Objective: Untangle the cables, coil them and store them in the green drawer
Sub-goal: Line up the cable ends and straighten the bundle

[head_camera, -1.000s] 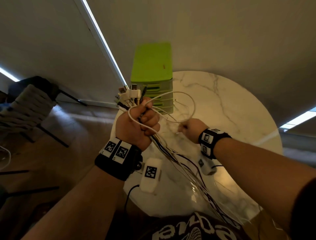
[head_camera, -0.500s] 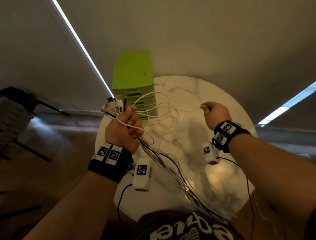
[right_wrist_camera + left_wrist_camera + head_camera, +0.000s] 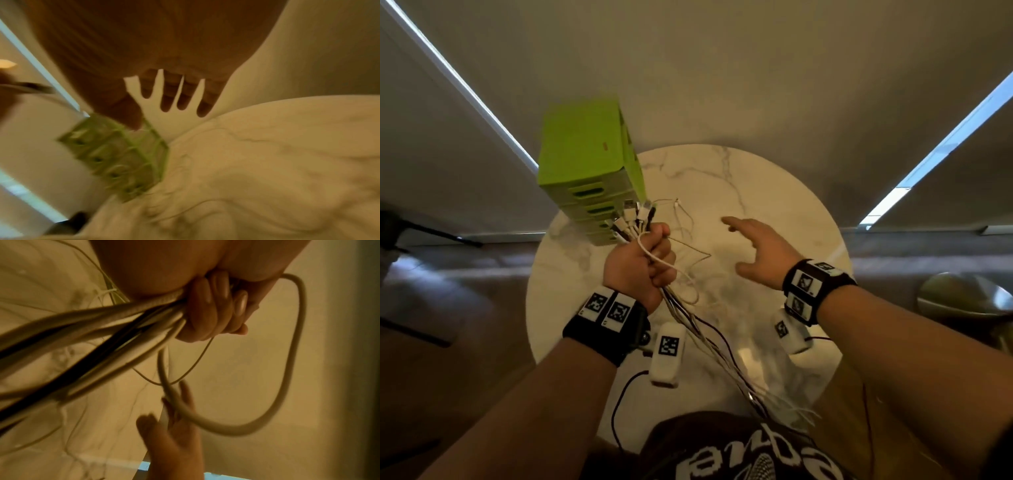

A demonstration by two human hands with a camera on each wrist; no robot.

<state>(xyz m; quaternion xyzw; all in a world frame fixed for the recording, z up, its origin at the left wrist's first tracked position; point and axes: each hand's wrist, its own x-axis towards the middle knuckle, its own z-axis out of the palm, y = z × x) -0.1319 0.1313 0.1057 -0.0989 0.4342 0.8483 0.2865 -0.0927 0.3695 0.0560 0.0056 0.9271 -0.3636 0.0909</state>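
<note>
Cables (image 3: 709,339) bunched in left hand (image 3: 638,265); right hand (image 3: 758,255) free.

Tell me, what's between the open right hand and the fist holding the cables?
In the head view, thin loose cable loops over bare marble table separate right hand from left hand.

The left hand (image 3: 639,270) is fisted round a bundle of cables (image 3: 698,329) — white, grey and black strands that trail down past the wrist toward the near edge of the round marble table (image 3: 767,192). Their plugs (image 3: 631,219) fan out above the fist, in front of the green drawer unit (image 3: 585,161), which stands at the table's far left edge with its drawers closed. One white cable loops over the knuckles, and thin wires lie loose on the marble between the hands. The right hand (image 3: 755,255) hovers above the table, fingers spread and holding nothing — well apart from the bundle.
</note>
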